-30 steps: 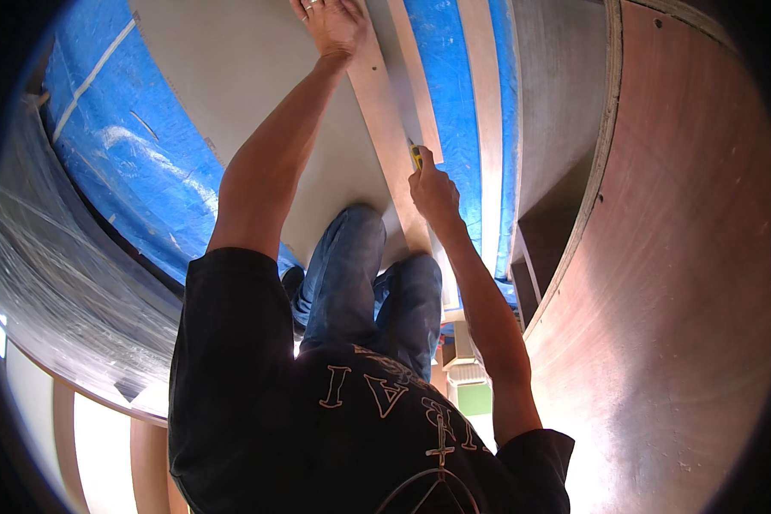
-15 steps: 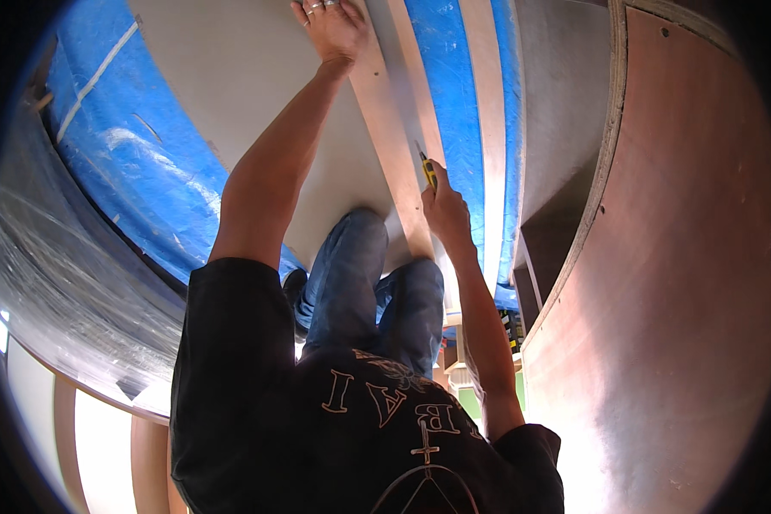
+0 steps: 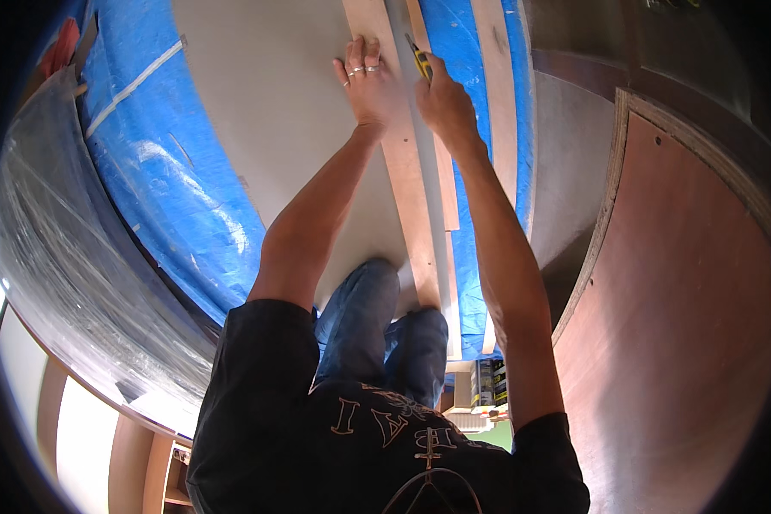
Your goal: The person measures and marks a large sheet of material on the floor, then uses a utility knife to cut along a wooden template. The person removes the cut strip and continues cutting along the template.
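Observation:
My left hand (image 3: 370, 90) lies flat with its fingers spread, rings on two of them, across a long light wooden strip (image 3: 415, 197) and the edge of a grey sheet (image 3: 257, 77). My right hand (image 3: 447, 101) grips a yellow-and-black utility knife (image 3: 422, 62). The knife's tip points away from me, over the narrow grey band along the strip's right side. Whether the blade touches the sheet, I cannot tell. Small dark holes dot the wooden strip.
Blue plastic sheeting (image 3: 176, 197) spreads at the left, beside clear wrapped film (image 3: 86, 248). Another wooden strip (image 3: 494, 86) runs farther right. A curved reddish-brown panel (image 3: 685, 300) stands at the right. My knees (image 3: 360, 300) are close to the strip's near end.
My right hand has moved the knife away from me along the strip, now beside my left hand. The left hand stays at about the same spot on the strip; the view has shifted.

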The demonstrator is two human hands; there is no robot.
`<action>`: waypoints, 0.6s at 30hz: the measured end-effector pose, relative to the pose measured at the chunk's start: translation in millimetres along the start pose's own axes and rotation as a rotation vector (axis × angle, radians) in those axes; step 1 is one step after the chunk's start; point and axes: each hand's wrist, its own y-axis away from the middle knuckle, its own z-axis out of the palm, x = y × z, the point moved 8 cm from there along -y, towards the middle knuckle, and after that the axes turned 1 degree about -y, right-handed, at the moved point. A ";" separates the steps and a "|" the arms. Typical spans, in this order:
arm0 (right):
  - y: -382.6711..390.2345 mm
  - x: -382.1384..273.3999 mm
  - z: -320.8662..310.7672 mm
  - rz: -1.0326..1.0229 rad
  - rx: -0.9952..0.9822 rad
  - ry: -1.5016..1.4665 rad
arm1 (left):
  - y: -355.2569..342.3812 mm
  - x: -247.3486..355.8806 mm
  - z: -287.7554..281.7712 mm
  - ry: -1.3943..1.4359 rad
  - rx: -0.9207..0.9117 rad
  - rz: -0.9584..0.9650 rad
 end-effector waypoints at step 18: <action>-46.4 -29.3 11.4 0.093 -0.213 0.196 | 1.4 -1.4 -0.2 0.043 -0.031 -0.019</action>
